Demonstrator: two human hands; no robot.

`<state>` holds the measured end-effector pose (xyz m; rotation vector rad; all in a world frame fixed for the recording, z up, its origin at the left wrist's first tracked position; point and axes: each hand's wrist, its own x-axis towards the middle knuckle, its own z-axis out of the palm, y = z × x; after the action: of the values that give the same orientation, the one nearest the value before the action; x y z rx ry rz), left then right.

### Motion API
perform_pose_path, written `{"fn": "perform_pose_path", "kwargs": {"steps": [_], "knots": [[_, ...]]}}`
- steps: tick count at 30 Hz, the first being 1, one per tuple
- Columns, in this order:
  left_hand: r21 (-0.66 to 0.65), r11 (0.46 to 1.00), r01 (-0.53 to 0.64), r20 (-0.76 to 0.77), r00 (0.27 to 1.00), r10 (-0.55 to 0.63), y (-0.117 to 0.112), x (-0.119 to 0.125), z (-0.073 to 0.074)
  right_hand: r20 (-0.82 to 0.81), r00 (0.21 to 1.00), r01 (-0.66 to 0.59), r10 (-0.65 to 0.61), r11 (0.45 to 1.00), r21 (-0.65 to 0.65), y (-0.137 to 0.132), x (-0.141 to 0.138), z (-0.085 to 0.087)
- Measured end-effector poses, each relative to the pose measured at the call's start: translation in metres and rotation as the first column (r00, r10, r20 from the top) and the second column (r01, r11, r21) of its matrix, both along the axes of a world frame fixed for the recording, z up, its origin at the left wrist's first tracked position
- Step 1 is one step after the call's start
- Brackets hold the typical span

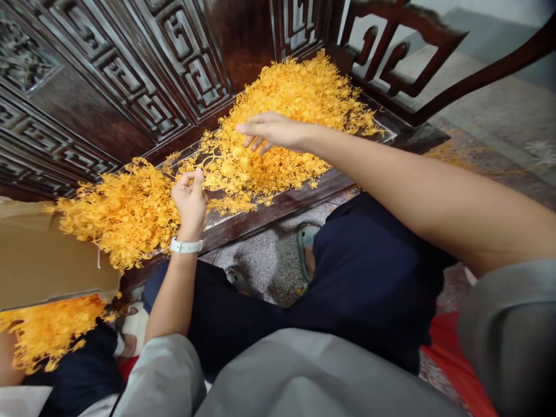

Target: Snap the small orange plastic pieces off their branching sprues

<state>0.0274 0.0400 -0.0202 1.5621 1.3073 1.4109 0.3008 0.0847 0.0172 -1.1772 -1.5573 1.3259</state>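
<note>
a dark wooden backrest (252, 35) with carved lattice stands beyond both hands, running from the far left side to past the right hand. below it lies the surface (282, 202), a dark, glossy wooden seat whose front edge passes on the near side of the hands. an armrest (473, 86) with a curved rail rises at its end, beyond the right forearm. on the surface, the larger heap of frilly yellow-orange pieces (299, 92) spreads under and behind the right hand, piled up against the backrest. a brown cardboard box (52, 255) sits to the left of the left hand, on the near side. the smaller heap (125, 211) lies just left of the left hand, and loose pieces bridge the gap between both heaps. farther down and left of the left hand, another batch (56, 330) of the same pieces rests by a co-worker's lap. the right hand (271, 132) is over the larger heap, its fingers extended and slightly spread. the left hand (190, 197) is between the heaps, thumb and forefinger drawn together; whether a piece is pinched there i cannot tell. a pale green clog (306, 240) is on the floor, nearer the body than the hands. a white wristband (186, 245) circles the left wrist. a thin yellow strand (211, 157) arcs near the left thumb tip.
</note>
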Motion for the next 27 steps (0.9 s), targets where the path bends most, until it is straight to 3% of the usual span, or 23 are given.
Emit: {"fn": "perform_pose_path", "kwargs": {"steps": [2, 4, 11, 14, 17, 21, 27], "knots": [[-0.054, 0.998, 0.019, 0.081, 0.997, -0.014, -0.002, 0.006, -0.001, -0.04, 0.991, -0.134, 0.131, 0.987, -0.084, -0.01, -0.016, 0.001], [-0.085, 0.996, 0.037, 0.087, 0.996, -0.029, -0.003, 0.012, -0.004, -0.056, 0.982, -0.183, 0.178, 0.977, -0.107, -0.019, -0.033, 0.001], [-0.002, 0.995, 0.103, -0.185, 0.978, -0.101, -0.009, 0.014, -0.009, -0.119, 0.979, -0.172, 0.165, 0.984, -0.052, -0.033, -0.072, 0.0], [0.059, 0.99, 0.128, -0.226, 0.968, -0.111, -0.01, 0.006, -0.005, -0.137, 0.982, -0.146, 0.128, 0.98, -0.133, -0.029, -0.07, -0.005], [0.208, 0.973, 0.103, -0.413, 0.911, -0.008, -0.012, -0.005, 0.001, -0.073, 0.995, -0.073, 0.061, 0.984, -0.165, -0.022, -0.061, -0.007], [0.296, 0.947, 0.124, -0.596, 0.798, 0.082, -0.015, -0.012, 0.008, 0.004, 0.989, -0.147, 0.148, 0.986, -0.08, -0.018, -0.05, 0.0], [0.293, 0.948, 0.126, -0.612, 0.786, 0.085, -0.008, -0.012, 0.012, 0.073, 0.979, -0.191, 0.189, 0.981, 0.017, -0.019, -0.046, 0.007]]}}
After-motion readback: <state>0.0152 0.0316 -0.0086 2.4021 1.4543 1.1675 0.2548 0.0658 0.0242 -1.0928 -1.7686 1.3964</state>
